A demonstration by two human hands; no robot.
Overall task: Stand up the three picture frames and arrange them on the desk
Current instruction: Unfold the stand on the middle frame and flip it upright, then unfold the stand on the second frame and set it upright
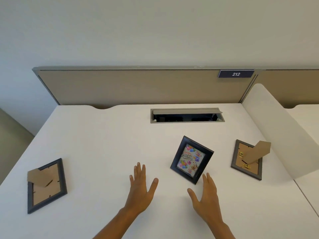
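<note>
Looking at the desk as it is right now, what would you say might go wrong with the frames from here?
1. The birthday frame stands at an angle with both hands open and off it; the right hand is very near its lower corner, so a bump might topple it.
2. The right frame and the left frame lie face down with their cardboard stands sticking up; lifting by those could bend them.
3. The open cable hatch lies behind, so a frame set there may stand unevenly.
</note>
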